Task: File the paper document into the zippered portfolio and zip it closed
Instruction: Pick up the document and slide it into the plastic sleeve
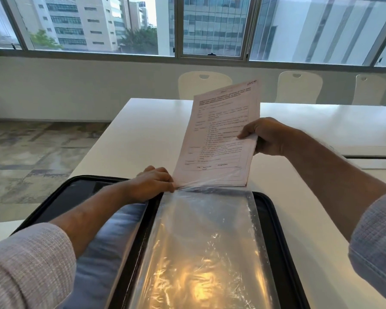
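Altogether, one portfolio [274, 221], one paper document [221, 134], two hands and three pale chairs [204, 84] show. The portfolio lies unzipped and spread flat on the white worktop [143, 134], filling the lower middle of the frame, its black zippered rim running round both halves. One clear plastic sleeve [205, 241] lies over its right half, glinting with a warm reflection.

The document, a printed form that looks like more than one sheet, stands tilted upward in the centre of the frame, its bottom edge just entering the sleeve's far mouth. The right hand [270, 137], at centre right, pinches the document's right edge, thumb on the printed face and fingers curled behind. The left hand [154, 181], just left of the document's lower corner, pinches the sleeve's top edge with curled fingers, holding the plastic up against the paper. Both forearms wear pushed-up knit sleeves.

The three chairs stand along the worktop's far side, under a wide window [212, 25] across the top of the frame.
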`<act>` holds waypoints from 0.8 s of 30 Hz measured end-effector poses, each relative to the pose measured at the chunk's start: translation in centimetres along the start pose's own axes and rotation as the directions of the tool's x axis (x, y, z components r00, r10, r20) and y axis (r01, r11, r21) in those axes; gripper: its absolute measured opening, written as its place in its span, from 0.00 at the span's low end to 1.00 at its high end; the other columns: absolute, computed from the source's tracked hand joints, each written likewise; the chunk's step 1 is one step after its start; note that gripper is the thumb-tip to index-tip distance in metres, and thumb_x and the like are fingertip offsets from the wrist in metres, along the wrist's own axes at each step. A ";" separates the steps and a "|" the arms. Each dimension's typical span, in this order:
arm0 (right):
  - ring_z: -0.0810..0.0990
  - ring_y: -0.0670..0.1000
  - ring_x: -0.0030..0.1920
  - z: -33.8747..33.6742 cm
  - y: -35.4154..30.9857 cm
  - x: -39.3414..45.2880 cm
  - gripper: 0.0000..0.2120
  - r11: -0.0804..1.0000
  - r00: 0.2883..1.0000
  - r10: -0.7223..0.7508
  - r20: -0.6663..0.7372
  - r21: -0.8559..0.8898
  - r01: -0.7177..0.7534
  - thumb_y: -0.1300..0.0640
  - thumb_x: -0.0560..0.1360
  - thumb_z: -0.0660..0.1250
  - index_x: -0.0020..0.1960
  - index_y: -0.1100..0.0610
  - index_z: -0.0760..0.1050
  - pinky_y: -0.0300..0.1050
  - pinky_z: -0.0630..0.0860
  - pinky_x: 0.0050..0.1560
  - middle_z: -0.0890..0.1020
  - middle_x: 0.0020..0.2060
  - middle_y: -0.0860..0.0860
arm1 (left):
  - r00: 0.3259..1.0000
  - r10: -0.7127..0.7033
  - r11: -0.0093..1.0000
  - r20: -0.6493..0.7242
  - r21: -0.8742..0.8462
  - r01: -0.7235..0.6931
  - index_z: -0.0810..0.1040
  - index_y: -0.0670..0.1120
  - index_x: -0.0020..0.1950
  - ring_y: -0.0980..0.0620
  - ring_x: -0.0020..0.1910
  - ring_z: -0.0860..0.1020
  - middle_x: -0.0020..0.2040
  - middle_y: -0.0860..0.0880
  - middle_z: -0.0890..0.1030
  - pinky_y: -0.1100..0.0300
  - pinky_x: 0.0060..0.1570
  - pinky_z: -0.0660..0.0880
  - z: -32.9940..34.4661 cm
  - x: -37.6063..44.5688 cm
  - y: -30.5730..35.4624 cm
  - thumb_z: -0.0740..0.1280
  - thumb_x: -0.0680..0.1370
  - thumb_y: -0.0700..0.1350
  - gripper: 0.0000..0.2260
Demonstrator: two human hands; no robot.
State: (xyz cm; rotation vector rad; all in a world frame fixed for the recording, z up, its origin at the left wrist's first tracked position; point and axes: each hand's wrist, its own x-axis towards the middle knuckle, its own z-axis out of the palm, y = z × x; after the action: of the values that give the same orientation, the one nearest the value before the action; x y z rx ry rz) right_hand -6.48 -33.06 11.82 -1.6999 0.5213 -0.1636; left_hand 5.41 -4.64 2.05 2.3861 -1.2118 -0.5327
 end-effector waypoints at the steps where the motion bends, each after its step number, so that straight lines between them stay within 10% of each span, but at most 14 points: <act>1: 0.82 0.64 0.52 0.1 -0.1 0.0 0.21 1.000 1.000 0.004 0.008 -0.004 -0.004 0.72 0.71 0.64 0.62 0.61 0.70 0.66 0.75 0.58 0.81 0.55 0.60 | 1.000 -0.014 0.999 0.010 -0.040 0.015 0.79 0.54 0.49 0.49 0.62 0.64 0.55 0.55 0.72 0.52 0.64 0.61 -0.3 0.1 -0.3 0.63 0.81 0.49 0.05; 24: 0.81 0.64 0.50 0.4 -0.5 2.0 0.15 0.996 0.996 0.085 0.022 -0.031 -0.085 0.72 0.71 0.62 0.55 0.59 0.70 0.52 0.73 0.49 0.81 0.52 0.60 | 0.983 0.167 0.986 -0.074 -0.004 -0.168 0.81 0.59 0.53 0.52 0.60 0.65 0.56 0.54 0.74 0.57 0.64 0.64 1.0 -0.3 0.3 0.66 0.80 0.47 0.07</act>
State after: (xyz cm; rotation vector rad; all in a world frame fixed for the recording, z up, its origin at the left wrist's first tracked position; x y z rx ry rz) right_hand -4.39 -33.46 11.90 -1.7032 0.5800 -0.0745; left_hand 4.53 -4.71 1.44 2.2482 -1.3578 -0.3934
